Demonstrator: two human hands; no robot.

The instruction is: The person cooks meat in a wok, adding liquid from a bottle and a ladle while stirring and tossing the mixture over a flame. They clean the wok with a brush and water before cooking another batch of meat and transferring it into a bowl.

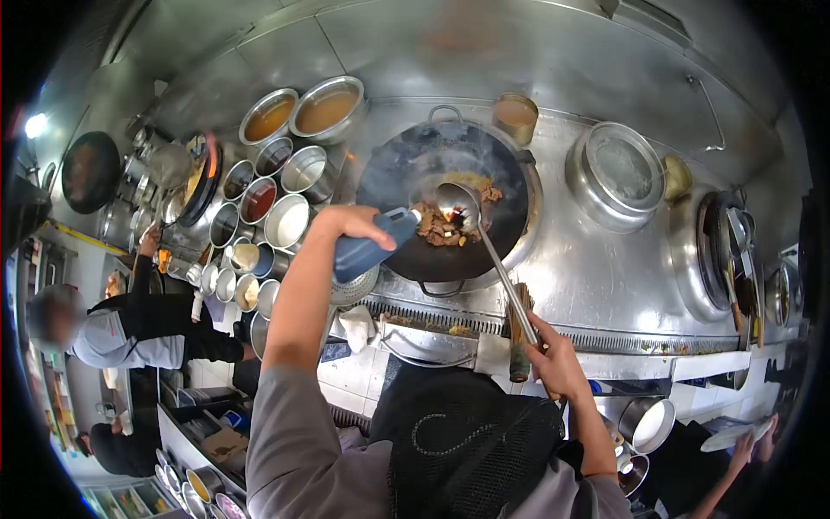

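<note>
Works at a steel tabletop [596, 259] over a black wok [406, 169], browned food [441, 228] heaped toward its six o'clock. Steadies a long ladle [499, 264] by the handle end, right hand [558, 363] in a closed grip, bowl at the wok's middle. Tips a blue bottle [367, 251] over the rim at eight o'clock, left hand [350, 223] wrapped round it in a full grip.

No legible txt, nos., brand or sign in head view. Blue bottle [367, 251]: no label readable at this res. Ladle [456, 201]: no stamp made out. Dark apron [484, 450]: pale curled line w/ dots, pattern, not letters. Tins [287, 221] at left: too small to tell.
</note>
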